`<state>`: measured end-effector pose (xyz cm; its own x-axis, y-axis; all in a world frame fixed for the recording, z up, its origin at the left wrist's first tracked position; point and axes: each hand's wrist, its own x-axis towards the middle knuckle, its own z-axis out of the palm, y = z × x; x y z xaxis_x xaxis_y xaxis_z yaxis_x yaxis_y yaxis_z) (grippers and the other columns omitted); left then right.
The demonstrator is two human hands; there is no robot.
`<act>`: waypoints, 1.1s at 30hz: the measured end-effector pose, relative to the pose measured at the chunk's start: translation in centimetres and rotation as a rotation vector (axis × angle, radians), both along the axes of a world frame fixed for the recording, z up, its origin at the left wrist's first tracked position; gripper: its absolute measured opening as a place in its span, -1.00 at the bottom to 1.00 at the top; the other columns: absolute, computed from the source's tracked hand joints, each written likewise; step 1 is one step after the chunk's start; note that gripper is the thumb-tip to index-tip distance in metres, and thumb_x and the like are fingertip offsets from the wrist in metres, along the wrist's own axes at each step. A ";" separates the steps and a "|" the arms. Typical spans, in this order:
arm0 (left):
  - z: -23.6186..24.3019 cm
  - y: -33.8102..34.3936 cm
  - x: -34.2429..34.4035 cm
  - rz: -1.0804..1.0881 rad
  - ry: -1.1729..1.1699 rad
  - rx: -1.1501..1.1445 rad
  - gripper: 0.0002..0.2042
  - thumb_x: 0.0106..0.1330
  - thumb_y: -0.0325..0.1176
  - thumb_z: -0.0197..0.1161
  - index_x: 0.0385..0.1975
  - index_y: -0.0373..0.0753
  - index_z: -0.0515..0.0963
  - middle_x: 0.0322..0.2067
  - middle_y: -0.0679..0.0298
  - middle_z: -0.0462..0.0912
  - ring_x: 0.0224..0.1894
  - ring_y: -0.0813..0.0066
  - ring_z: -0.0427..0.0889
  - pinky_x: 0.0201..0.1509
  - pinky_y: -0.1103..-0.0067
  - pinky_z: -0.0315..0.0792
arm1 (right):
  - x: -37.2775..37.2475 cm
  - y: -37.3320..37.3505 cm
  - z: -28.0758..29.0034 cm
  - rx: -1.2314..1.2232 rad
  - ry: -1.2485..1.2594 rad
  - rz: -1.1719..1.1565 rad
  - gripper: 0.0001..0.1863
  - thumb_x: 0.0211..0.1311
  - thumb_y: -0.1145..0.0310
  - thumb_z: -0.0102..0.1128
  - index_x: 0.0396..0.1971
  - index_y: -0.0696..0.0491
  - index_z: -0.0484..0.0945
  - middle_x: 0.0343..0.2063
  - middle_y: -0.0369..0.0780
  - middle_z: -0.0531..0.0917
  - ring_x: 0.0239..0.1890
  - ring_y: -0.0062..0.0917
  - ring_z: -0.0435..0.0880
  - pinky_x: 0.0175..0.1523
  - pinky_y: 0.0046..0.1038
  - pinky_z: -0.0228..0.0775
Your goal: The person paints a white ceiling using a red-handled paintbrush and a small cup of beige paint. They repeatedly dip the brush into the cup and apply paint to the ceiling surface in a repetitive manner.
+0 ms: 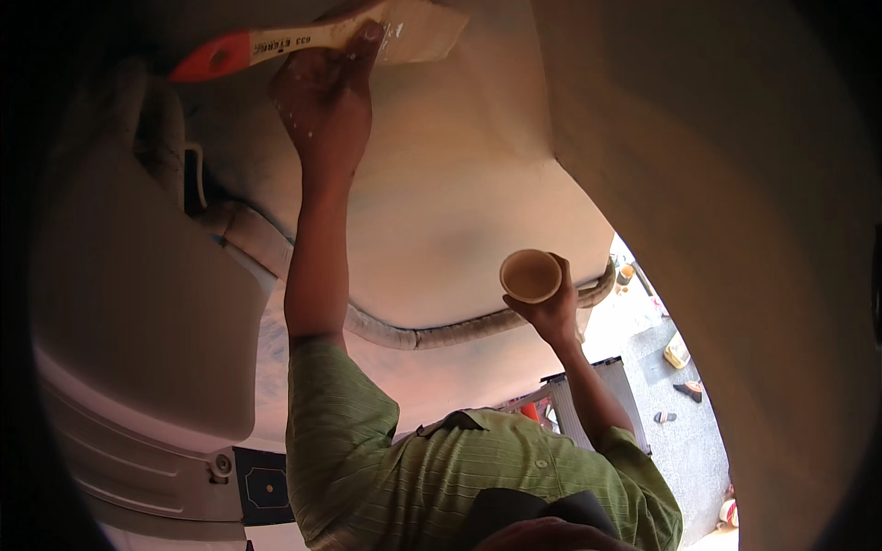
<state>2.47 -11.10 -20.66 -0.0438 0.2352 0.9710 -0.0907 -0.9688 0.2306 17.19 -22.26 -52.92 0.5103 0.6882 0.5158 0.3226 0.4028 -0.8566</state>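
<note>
Grips one paintbrush (276,43) near bristles (427,33) with closed fingers (367,41) of left hand (326,96); curls fingers of right hand (553,315) around one cup (531,277).

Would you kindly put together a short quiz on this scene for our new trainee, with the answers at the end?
1. True or false: the right hand holds the cup.

2. Choose one: what colour is the handle end of the brush?
A. Blue
B. Red
C. Green

3. Short answer: which hand is higher in the picture, and what does it hold?

Key:
1. True.
2. B.
3. The left hand; it holds the brush.
</note>
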 end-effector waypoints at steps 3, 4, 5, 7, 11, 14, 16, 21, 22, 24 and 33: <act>-0.4 -0.5 -0.4 0.024 0.024 0.071 -0.83 0.32 -0.42 0.47 -0.39 -0.41 0.67 -0.45 0.28 0.75 -0.41 0.68 0.58 -0.25 0.62 0.45 | -0.3 0.0 0.8 -0.011 0.011 0.020 -0.12 -0.21 0.34 0.73 0.15 0.14 0.37 -0.07 -0.06 0.72 -0.01 -0.28 0.75 0.09 -0.28 0.61; -0.4 0.5 -1.3 0.098 0.063 0.119 -0.86 0.32 -0.45 0.45 -0.34 -0.41 0.68 -0.43 0.27 0.76 -0.38 0.66 0.61 -0.23 0.62 0.46 | -0.3 0.0 1.1 -0.010 0.010 0.026 -0.12 -0.21 0.34 0.73 0.15 0.14 0.37 -0.07 -0.06 0.72 -0.01 -0.28 0.75 0.09 -0.28 0.61; -0.4 1.4 -2.0 0.176 0.103 0.165 -0.89 0.31 -0.48 0.44 -0.30 -0.40 0.68 -0.40 0.26 0.76 -0.36 0.63 0.65 -0.20 0.61 0.48 | -0.4 0.0 1.2 -0.009 0.009 0.037 -0.12 -0.22 0.35 0.73 0.15 0.14 0.37 -0.08 -0.06 0.71 -0.01 -0.27 0.75 0.10 -0.28 0.61; 0.4 3.1 -1.8 0.394 0.102 0.390 -0.87 0.29 -0.55 0.39 -0.20 -0.39 0.68 -0.32 0.21 0.78 -0.28 0.58 0.69 -0.18 0.61 0.50 | 0.0 0.2 0.2 0.017 0.038 0.043 -0.12 -0.22 0.35 0.73 0.15 0.14 0.37 -0.08 -0.06 0.71 -0.01 -0.26 0.75 0.10 -0.27 0.61; 3.2 7.6 -0.8 0.385 0.002 0.659 -0.64 0.21 -0.66 0.18 0.03 -0.38 0.63 -0.01 0.04 0.73 0.00 0.20 0.75 0.09 0.43 0.60 | 0.1 -0.2 -0.6 0.014 -0.010 0.006 -0.12 -0.25 0.37 0.74 0.13 0.15 0.38 -0.07 -0.05 0.70 -0.01 -0.25 0.74 0.08 -0.27 0.61; 5.9 9.0 -1.6 0.538 -0.119 0.907 -0.69 0.34 -0.57 0.25 0.07 -0.39 0.57 -0.03 0.05 0.71 0.01 0.17 0.73 0.06 0.43 0.58 | -0.5 -0.5 -0.7 -0.019 -0.011 0.047 -0.12 -0.25 0.37 0.74 0.13 0.15 0.38 -0.08 -0.06 0.70 -0.02 -0.26 0.74 0.07 -0.27 0.61; 7.2 9.7 -1.8 0.604 -0.179 0.961 -0.69 0.34 -0.56 0.23 0.08 -0.40 0.57 -0.01 0.04 0.70 0.03 0.14 0.71 0.09 0.41 0.56 | -0.7 -1.0 -0.6 -0.019 -0.003 0.060 -0.12 -0.25 0.37 0.74 0.13 0.15 0.38 -0.08 -0.06 0.70 -0.02 -0.27 0.74 0.07 -0.27 0.61; 10.7 10.7 -3.1 0.727 -0.299 0.874 -0.69 0.36 -0.54 0.19 0.09 -0.42 0.57 0.03 0.00 0.68 0.08 0.07 0.68 0.16 0.36 0.53 | -1.1 -1.9 -0.8 0.013 0.003 0.058 -0.13 -0.24 0.37 0.72 0.13 0.14 0.38 -0.08 -0.07 0.70 -0.03 -0.28 0.74 0.06 -0.28 0.61; 11.3 11.0 -3.6 0.752 -0.319 0.853 -0.69 0.37 -0.53 0.18 0.09 -0.43 0.57 0.03 -0.01 0.68 0.09 0.06 0.67 0.17 0.35 0.52 | -1.2 -2.0 -0.9 0.004 0.005 0.057 -0.14 -0.23 0.38 0.72 0.13 0.14 0.38 -0.09 -0.07 0.71 -0.03 -0.29 0.74 0.06 -0.29 0.61; 12.3 11.6 -4.5 0.797 -0.352 0.815 -0.69 0.38 -0.53 0.16 0.09 -0.44 0.56 0.05 -0.02 0.67 0.12 0.04 0.65 0.20 0.34 0.51 | -1.2 -2.2 -1.0 -0.004 -0.001 0.054 -0.14 -0.23 0.38 0.72 0.13 0.14 0.38 -0.09 -0.08 0.71 -0.03 -0.30 0.75 0.06 -0.30 0.61; 13.9 13.1 -5.8 0.918 -0.428 0.726 -0.66 0.41 -0.48 0.07 0.11 -0.48 0.55 0.12 -0.09 0.63 0.21 -0.08 0.58 0.32 0.25 0.44 | -1.0 -2.4 -1.6 -0.015 0.003 0.053 -0.15 -0.23 0.38 0.72 0.11 0.15 0.39 -0.10 -0.08 0.71 -0.02 -0.31 0.74 0.06 -0.30 0.61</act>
<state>-3.35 1.97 -6.76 -0.2532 -0.6341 0.7307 0.7505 -0.6053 -0.2652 16.20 -24.62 -54.49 0.4744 0.7221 0.5035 0.2981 0.4064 -0.8637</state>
